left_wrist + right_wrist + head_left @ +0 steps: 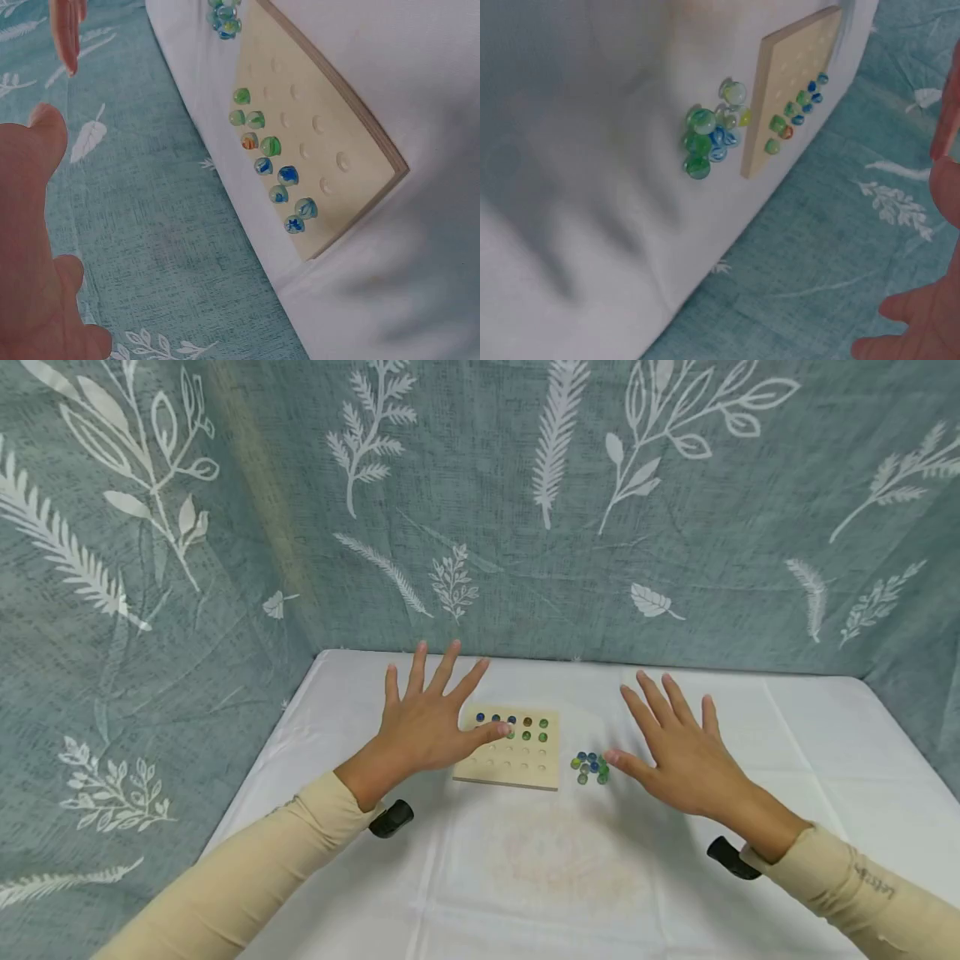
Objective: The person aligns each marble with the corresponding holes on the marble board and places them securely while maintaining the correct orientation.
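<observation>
A pale square wooden board (517,760) with rows of shallow dimples lay on the white tablecloth (525,868), its far 2 rows holding blue, green and orange marbles (525,728). Loose marbles (590,767) clustered just beside it. The left hand (423,722) and right hand (678,752) hovered flat, fingers spread, holding nothing.

— anything hidden on the wooden board (517,764)?
— near-left corner at nine o'clock, covered by the left hand (423,727).
— cut off anywhere?
— loose marbles (223,16) clipped at twelve o'clock in the left wrist view; right hand (930,300) clipped at three o'clock, blurred.
</observation>
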Motion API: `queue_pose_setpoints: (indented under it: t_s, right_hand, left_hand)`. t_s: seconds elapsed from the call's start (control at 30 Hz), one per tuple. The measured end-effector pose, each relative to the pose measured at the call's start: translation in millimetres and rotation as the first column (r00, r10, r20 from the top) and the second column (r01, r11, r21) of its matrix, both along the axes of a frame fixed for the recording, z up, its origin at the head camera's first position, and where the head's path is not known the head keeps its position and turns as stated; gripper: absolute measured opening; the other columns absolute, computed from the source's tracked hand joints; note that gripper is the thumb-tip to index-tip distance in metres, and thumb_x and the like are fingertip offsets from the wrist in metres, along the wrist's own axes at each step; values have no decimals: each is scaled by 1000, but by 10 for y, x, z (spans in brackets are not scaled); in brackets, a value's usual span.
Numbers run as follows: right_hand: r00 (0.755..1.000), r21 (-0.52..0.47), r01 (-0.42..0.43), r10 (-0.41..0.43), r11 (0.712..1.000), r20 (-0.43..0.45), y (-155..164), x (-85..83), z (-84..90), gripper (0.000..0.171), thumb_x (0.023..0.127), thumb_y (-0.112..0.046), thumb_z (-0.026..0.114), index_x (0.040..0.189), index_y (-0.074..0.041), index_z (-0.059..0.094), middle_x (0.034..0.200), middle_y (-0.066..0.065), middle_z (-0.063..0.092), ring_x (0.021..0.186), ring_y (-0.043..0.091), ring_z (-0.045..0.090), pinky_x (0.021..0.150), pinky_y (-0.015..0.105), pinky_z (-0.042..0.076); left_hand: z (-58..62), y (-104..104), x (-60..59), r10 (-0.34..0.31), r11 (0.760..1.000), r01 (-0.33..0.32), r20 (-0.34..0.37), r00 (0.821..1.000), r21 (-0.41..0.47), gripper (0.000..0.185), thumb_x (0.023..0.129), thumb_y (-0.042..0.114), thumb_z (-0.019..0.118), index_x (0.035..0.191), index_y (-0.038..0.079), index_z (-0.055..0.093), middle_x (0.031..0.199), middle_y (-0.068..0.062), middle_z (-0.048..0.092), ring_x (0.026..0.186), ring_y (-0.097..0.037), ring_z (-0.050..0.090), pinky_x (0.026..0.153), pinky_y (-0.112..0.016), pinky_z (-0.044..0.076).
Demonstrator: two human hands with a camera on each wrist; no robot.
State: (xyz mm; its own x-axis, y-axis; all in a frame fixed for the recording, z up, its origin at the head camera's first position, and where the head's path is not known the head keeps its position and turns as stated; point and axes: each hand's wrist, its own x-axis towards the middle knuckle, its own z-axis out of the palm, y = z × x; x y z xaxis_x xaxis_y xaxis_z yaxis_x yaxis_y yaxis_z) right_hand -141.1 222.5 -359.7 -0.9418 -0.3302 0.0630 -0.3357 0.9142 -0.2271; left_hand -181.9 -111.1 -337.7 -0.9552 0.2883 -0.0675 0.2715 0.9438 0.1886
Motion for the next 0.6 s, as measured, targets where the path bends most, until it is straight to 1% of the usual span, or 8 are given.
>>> queue_pose_setpoints:
  t_s: [0.1,0.27,0.33,0.47,0.6]
  right_hand:
    - [1000,1,4,-4,1000,3,-7,6,-26,92,101,-65,53,169,-16,16,178,13,8,163,46,4,118,82,0]
    - [1000,1,14,-14,1000,17,18,28,-42,92,101,-67,52,169,-16,16,178,12,6,163,46,3,117,82,0]
    - [1000,1,13,-13,1000,19,17,33,-56,92,101,-67,52,169,-16,17,178,12,5,163,45,3,117,82,0]
    - [1000,-7,5,-5,1000,22,-13,20,-94,92,101,-68,51,169,-15,18,178,12,5,163,45,3,117,82,0]
    - [1000,-5,13,-13,1000,26,-23,19,-115,92,101,-68,52,169,-15,19,178,12,6,163,46,3,117,82,1]
  left_hand:
    - [-38,-16,-1,6,1000,-5,7,1000,-8,93,91,89,38,166,46,6,178,1,-11,162,-40,-22,123,-75,-8]
    - [-113,-4,-6,-3,1000,3,16,1000,18,93,91,88,40,166,46,6,178,1,-10,162,-40,-22,123,-75,-9]
    - [-141,-12,1,-2,1000,1,13,1000,25,93,91,87,43,167,45,8,178,1,-9,162,-40,-21,123,-76,-9]
    - [-178,-61,23,10,1000,-10,13,1000,9,93,91,86,45,167,45,9,178,0,-7,162,-41,-19,122,-76,-9]
    - [-213,-96,24,7,1000,-7,7,1000,10,94,91,87,44,167,45,9,179,-1,-5,163,-43,-16,122,-77,-7]
